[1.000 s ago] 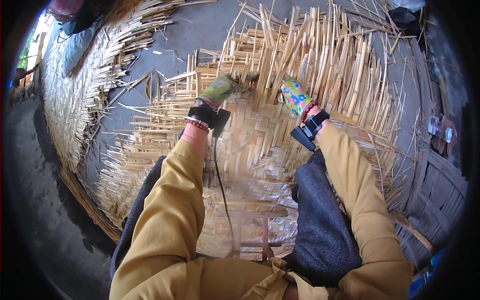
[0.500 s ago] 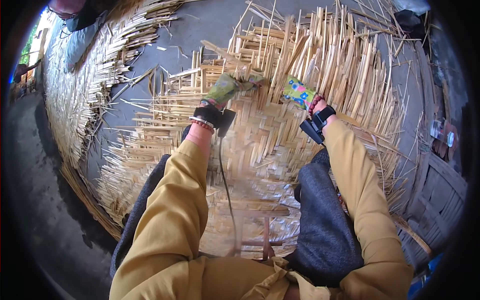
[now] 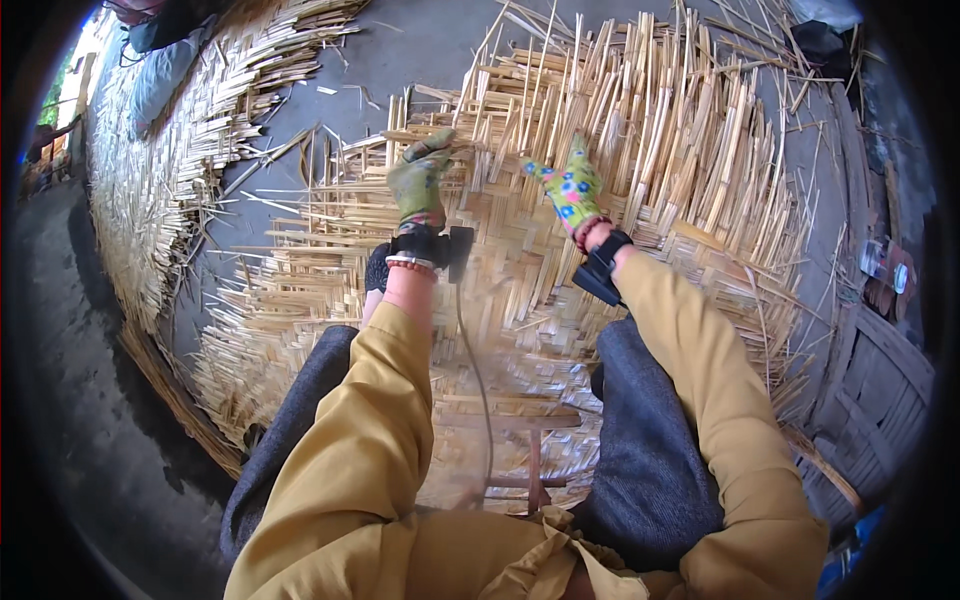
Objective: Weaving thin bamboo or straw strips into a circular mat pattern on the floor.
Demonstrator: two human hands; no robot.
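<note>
A woven mat of split bamboo strips [image 3: 520,255] lies spread before me, its far strips loose and sticking out. My left hand [image 3: 418,185], in a worn green glove, is over the mat's left-middle part, fingers bent together toward the right. Whatever they may hold is too small to make out. Over the weave to the right of it, my right hand [image 3: 572,190] wears a green flowered glove. Its thumb and fingers are apart, pointing away from me near the upright strips [image 3: 650,120], with nothing visible in them.
A second woven mat [image 3: 170,190] lies at the far left on the grey floor [image 3: 420,45]. Between my legs is a low wooden stool [image 3: 534,465]. A thin cable [image 3: 472,360] hangs from my left wrist. Wooden boards [image 3: 875,375] stand at the right.
My left hand has drawn slightly left, its fingers turning up. The right hand has shifted left and its fingers have spread. A strip angled near the left hand now lies flatter.
</note>
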